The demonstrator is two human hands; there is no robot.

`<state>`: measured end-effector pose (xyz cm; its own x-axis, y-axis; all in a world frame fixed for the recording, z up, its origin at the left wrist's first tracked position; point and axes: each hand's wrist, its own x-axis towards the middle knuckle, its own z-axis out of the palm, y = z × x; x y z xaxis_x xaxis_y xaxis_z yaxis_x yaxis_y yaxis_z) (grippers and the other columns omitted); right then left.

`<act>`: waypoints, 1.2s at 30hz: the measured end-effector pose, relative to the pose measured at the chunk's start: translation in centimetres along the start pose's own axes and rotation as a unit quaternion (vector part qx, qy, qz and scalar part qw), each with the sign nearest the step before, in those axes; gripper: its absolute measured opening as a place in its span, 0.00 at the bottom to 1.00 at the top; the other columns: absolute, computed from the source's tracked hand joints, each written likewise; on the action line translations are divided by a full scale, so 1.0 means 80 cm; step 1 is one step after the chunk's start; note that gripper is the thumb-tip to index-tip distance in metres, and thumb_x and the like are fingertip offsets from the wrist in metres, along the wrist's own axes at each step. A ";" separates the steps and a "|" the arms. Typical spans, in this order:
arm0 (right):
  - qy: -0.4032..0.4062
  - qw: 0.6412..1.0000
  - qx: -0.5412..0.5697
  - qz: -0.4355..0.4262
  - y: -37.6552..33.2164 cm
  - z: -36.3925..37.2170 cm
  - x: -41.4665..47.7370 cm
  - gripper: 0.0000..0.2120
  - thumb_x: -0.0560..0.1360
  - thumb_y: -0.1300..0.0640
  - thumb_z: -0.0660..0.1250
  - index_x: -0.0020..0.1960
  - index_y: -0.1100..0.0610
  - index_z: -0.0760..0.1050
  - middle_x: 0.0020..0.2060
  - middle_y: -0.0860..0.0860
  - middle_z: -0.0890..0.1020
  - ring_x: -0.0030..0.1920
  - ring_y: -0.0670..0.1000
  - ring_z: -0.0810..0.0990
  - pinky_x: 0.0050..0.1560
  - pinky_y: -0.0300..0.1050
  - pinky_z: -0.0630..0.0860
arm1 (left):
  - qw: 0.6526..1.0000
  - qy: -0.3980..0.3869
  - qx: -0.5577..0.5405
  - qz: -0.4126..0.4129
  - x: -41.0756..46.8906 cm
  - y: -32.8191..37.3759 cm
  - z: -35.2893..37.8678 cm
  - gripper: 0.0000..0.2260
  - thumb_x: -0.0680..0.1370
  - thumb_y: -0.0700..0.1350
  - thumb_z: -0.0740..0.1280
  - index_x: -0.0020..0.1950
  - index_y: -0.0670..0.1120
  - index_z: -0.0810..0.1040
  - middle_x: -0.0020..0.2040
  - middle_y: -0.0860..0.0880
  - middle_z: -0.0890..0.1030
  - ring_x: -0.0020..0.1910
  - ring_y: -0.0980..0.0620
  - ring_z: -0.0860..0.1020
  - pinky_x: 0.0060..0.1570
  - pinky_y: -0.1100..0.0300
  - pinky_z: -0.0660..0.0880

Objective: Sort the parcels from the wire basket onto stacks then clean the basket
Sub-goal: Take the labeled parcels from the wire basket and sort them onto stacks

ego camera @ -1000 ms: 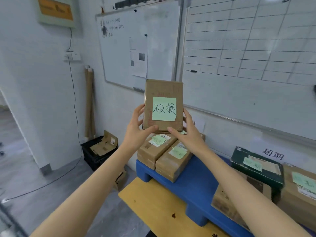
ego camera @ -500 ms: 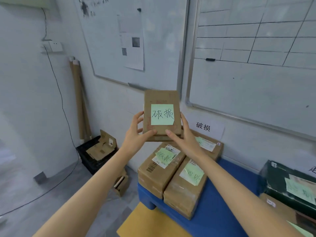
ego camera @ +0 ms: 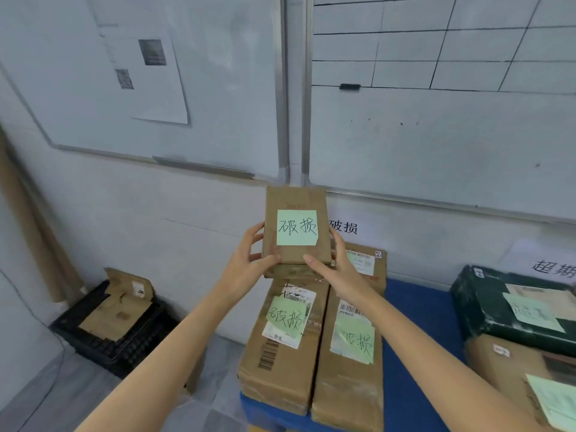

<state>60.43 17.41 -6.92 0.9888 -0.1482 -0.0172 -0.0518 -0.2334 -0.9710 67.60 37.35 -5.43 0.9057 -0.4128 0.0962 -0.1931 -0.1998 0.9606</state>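
I hold a small brown cardboard parcel (ego camera: 296, 260) with a green sticky note, tilted up towards me. My left hand (ego camera: 246, 266) grips its left edge, thumb on the front. My right hand (ego camera: 336, 269) grips its right edge the same way. The parcel hangs just above a stack of brown parcels (ego camera: 286, 347) with green notes, lying side by side on a blue platform (ego camera: 417, 310). A wall label (ego camera: 343, 227) sits behind the stack. The wire basket is out of view.
To the right stands a dark green box (ego camera: 486, 307) on more brown parcels (ego camera: 511, 366), under a second wall label (ego camera: 553, 269). A black crate (ego camera: 103, 341) with torn cardboard sits on the floor at left. Whiteboards cover the wall.
Both hands have carried the parcel lower and closer to the stack of brown parcels. The view has dropped and moved in towards the blue platform.
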 end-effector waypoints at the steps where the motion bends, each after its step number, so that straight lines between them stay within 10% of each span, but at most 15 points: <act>1: 0.012 1.000 0.002 0.008 0.002 0.003 0.004 0.49 0.68 0.32 0.70 0.77 0.34 0.42 0.63 0.29 0.68 0.71 0.46 0.68 0.74 0.59 0.63 | 1.000 -0.015 0.001 0.001 0.009 -0.005 -0.003 0.28 0.77 0.42 0.71 0.74 0.57 0.64 0.64 0.58 0.72 0.54 0.54 0.81 0.40 0.66 0.78; 7: 0.103 0.994 0.013 0.040 0.018 0.002 0.002 0.49 0.65 0.30 0.70 0.76 0.30 0.44 0.73 0.38 0.67 0.74 0.49 0.66 0.75 0.59 0.62 | 0.994 -0.109 0.025 0.008 0.061 -0.026 0.004 0.33 0.71 0.52 0.74 0.73 0.62 0.65 0.65 0.60 0.73 0.59 0.51 0.80 0.54 0.55 0.79; 13: 0.162 0.985 0.023 0.061 0.040 -0.033 -0.018 0.45 0.65 0.29 0.72 0.72 0.24 0.47 0.73 0.37 0.66 0.72 0.46 0.68 0.74 0.58 0.65 | 0.985 -0.158 0.051 0.052 0.075 -0.026 0.055 0.29 0.77 0.45 0.72 0.74 0.58 0.64 0.57 0.69 0.71 0.53 0.71 0.75 0.48 0.74 0.73; 23: 0.213 0.966 0.033 0.141 0.089 -0.090 -0.041 0.50 0.56 0.23 0.72 0.71 0.22 0.49 0.68 0.45 0.74 0.68 0.51 0.73 0.70 0.61 0.69 | 0.969 -0.207 0.116 0.065 0.088 -0.034 0.110 0.31 0.76 0.52 0.72 0.76 0.55 0.64 0.70 0.55 0.72 0.66 0.53 0.72 0.67 0.51 0.71; 28: 0.237 0.956 0.073 0.156 0.098 -0.100 -0.034 0.40 0.72 0.37 0.69 0.76 0.31 0.49 0.67 0.49 0.74 0.68 0.52 0.73 0.67 0.55 0.72 | 0.965 -0.196 0.157 0.078 0.096 -0.042 0.105 0.30 0.75 0.56 0.71 0.75 0.55 0.66 0.72 0.56 0.72 0.69 0.55 0.70 0.69 0.53 0.68; 36: 0.217 0.963 0.072 0.140 0.103 -0.096 -0.015 0.45 0.68 0.33 0.70 0.77 0.34 0.49 0.72 0.46 0.69 0.71 0.51 0.70 0.72 0.57 0.67 | 0.952 -0.166 0.243 0.087 0.094 -0.052 0.079 0.33 0.71 0.60 0.64 0.77 0.55 0.65 0.73 0.55 0.70 0.71 0.53 0.68 0.70 0.54 0.66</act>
<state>57.79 8.31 -13.07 0.7859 -0.5810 -0.2117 -0.2566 0.0049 -0.9665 72.85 29.42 -10.38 0.6908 -0.7188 0.0782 -0.5541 -0.4568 0.6959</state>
